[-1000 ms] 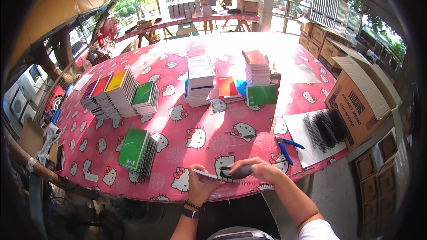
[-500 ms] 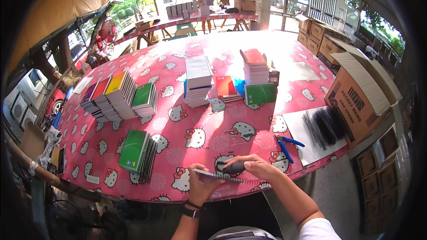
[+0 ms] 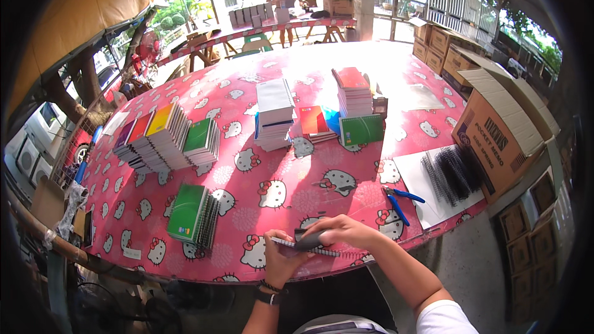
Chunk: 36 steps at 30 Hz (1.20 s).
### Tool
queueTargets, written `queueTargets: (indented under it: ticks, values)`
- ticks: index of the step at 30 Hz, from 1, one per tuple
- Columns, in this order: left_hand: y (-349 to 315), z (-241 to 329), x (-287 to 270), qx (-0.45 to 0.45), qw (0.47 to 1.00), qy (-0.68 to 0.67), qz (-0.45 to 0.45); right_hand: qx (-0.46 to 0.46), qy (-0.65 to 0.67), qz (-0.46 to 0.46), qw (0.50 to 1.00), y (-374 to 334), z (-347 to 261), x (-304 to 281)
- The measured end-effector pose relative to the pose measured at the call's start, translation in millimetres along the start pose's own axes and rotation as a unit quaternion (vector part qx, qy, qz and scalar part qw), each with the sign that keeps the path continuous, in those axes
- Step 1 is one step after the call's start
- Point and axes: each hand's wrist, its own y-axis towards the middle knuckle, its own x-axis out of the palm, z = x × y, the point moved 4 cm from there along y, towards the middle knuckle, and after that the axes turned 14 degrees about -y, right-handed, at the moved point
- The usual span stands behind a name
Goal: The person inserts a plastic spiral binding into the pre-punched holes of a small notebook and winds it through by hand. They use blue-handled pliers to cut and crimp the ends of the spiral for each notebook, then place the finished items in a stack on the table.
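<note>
Open cardboard box [image 3: 495, 127] at 3 o'clock, contents unseen. Left hand [image 3: 281, 263] and right hand [image 3: 343, 232] both grip 1 spiral notebook [image 3: 306, 246], fingers closed.

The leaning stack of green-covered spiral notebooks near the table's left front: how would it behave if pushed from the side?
The stack of green-covered spiral notebooks already leans, so a side push would probably slide the top books off rather than move it whole. The pink cartoon-print tablecloth looks glossy, so the bottom book may also slip. Each notebook looks thin and light.
</note>
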Motion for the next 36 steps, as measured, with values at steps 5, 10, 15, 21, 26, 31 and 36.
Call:
queueTargets:
  ticks: [5,10,15,21,26,31,36]
  values:
    - [0,-7,-4,0.015,1.000,-0.010,0.000,0.013,0.127,-0.002,0.992,1,9,7]
    - [0,-5,-2,-0.003,1.000,0.019,0.001,0.069,-0.157,0.055,0.984,4,2,-12]
    - [4,18,8,0.041,0.988,0.150,-0.008,-0.025,-0.564,0.282,0.776,-14,-16,-52]
    - [9,49,45,0.155,0.959,0.231,-0.049,-0.055,-0.387,0.158,0.907,-14,-60,9]
    - [10,59,39,0.028,0.996,-0.026,-0.083,-0.111,-0.382,0.207,0.894,-22,-63,5]
    - [7,61,33,-0.003,0.992,-0.113,-0.051,-0.122,-0.378,0.218,0.891,-23,-65,5]
    - [4,70,36,0.018,0.993,-0.109,-0.026,-0.121,-0.385,0.251,0.880,-29,-74,5]
